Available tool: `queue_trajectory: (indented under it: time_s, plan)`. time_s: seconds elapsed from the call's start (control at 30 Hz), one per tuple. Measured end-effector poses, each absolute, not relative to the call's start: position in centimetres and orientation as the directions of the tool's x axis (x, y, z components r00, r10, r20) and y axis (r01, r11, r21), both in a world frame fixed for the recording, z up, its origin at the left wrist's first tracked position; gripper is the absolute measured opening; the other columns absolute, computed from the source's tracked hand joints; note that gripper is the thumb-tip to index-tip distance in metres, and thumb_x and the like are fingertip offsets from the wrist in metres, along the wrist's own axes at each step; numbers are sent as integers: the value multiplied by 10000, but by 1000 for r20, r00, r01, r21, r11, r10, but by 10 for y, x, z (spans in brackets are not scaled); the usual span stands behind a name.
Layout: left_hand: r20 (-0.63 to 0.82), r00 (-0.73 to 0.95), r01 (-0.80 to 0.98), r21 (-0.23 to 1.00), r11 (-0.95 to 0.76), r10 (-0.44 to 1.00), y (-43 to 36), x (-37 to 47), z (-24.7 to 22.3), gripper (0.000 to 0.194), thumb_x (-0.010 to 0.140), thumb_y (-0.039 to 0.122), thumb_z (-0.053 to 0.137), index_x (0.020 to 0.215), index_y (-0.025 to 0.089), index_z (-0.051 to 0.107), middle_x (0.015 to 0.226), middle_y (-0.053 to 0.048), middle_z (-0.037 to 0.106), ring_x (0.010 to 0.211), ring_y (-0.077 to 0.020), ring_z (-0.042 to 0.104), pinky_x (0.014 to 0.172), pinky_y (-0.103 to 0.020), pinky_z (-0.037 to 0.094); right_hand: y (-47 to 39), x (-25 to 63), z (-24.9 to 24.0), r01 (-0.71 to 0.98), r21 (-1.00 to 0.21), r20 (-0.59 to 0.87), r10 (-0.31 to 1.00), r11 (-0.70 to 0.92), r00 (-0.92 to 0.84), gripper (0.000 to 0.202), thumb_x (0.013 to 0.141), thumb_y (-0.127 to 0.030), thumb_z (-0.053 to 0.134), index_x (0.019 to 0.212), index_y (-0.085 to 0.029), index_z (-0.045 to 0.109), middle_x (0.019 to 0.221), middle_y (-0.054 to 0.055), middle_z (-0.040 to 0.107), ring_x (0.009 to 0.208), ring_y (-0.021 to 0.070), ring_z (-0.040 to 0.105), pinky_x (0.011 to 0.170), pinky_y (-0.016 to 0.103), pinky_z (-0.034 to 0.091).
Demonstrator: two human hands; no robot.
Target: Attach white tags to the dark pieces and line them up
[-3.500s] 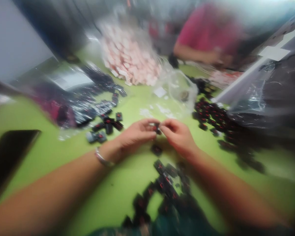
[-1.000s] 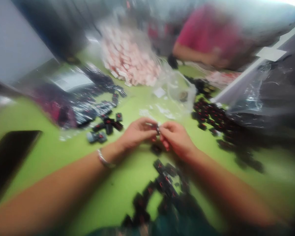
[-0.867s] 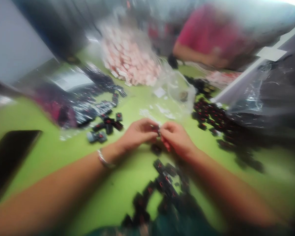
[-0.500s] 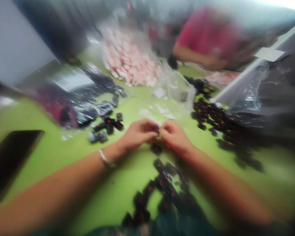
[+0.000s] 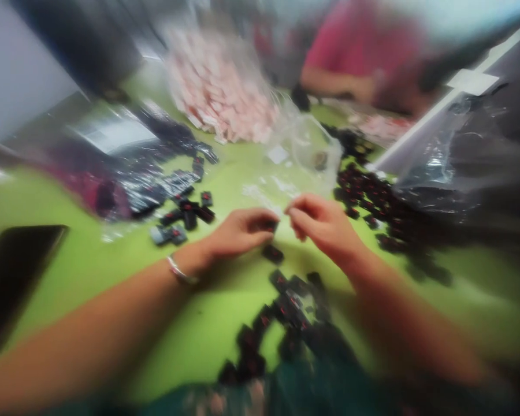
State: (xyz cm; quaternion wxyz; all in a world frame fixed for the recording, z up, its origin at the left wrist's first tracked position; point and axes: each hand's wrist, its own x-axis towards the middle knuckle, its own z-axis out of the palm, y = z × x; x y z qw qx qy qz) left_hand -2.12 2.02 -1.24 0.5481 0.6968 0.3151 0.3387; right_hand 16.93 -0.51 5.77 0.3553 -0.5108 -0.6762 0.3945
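Left hand (image 5: 238, 231) pinches a small dark piece (image 5: 270, 226) between thumb and fingers, piece partly hidden by them; right hand (image 5: 323, 228) just beside, apart from the left, thumb and index tips brought close together, cannot tell if anything is between them; silver bracelet (image 5: 179, 270) on left wrist; one loose black piece (image 5: 272, 253) lies on the green desk (image 5: 169, 341) right below the left fingertips; nearer the body, a loose cluster of black pieces with red marks (image 5: 288, 312), running down toward dark green cloth (image 5: 316, 393) at the bottom edge; beyond the hands, scattered white bits (image 5: 271, 190) and a crumpled clear bag (image 5: 307, 130); left of the left hand, a small group of black pieces (image 5: 189, 214), next to a shiny plastic bag (image 5: 160, 185) with dark contents and a white sheet (image 5: 117, 133) on it; flat dark slab (image 5: 21, 271) at far left; right of the right hand, a big pile of black and red pieces (image 5: 359, 190), then clear plastic (image 5: 437, 167) by a pale edge; far back, a clear bag of pale pink pieces (image 5: 225, 92); person in a pink top (image 5: 364, 46) across, blurred.
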Motion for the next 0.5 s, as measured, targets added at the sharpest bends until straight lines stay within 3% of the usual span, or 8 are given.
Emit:
queue_trajectory:
  time_s: [0.13, 0.2, 0.27, 0.37, 0.5]
  plan:
    - [174, 691, 277, 832, -480, 702, 18, -24, -4, 236, 810, 263, 582, 998, 153, 674, 955, -64, 687, 878, -189, 627, 836, -338, 515, -32, 161, 80, 525, -662, 164, 787, 535, -594, 88, 836, -182, 578, 796, -162, 654, 759, 8, 669, 686, 107, 586, 648, 232, 458]
    - [190, 762, 267, 779, -567, 620, 13, -24, -3, 245, 814, 262, 572, 1011, 161, 678, 1009, -82, 680, 951, -211, 621, 890, -358, 503, -57, 159, 83, 562, -505, 84, 685, 655, -723, 115, 845, -248, 596, 836, -159, 669, 866, 52, 688, 793, 146, 607, 703, 263, 471]
    - [203, 810, 216, 768, -603, 550, 8, -25, -4, 313, 862, 253, 516, 1139, 191, 647, 1172, -98, 640, 1091, -221, 589, 980, -366, 465, -87, 162, 75, 483, -377, 41, 535, 790, -844, 209, 866, -333, 573, 907, -154, 673, 949, 82, 688, 903, 174, 605, 823, 299, 470]
    - [158, 871, 220, 722, -656, 465, 5, -24, -9, 394, 865, 323, 548, 1252, 260, 590, 1303, -77, 587, 1202, -251, 539, 1026, -385, 445, -125, 179, 48, 443, -199, 125, 471, 874, -873, 382, 915, -401, 474, 1218, -202, 594, 1309, 93, 570, 1228, 213, 468, 1105, 437, 259]
    - [160, 924, 183, 614, -768, 348, 7, -19, -12, 491, 842, 378, 566, 1329, 335, 523, 1368, -39, 552, 1241, -277, 525, 1009, -395, 468, -153, 211, 14, 515, -92, 132, 523, 852, -842, 576, 892, -587, 415, 1332, -230, 522, 1438, 99, 457, 1374, 247, 303, 1152, 520, 54]
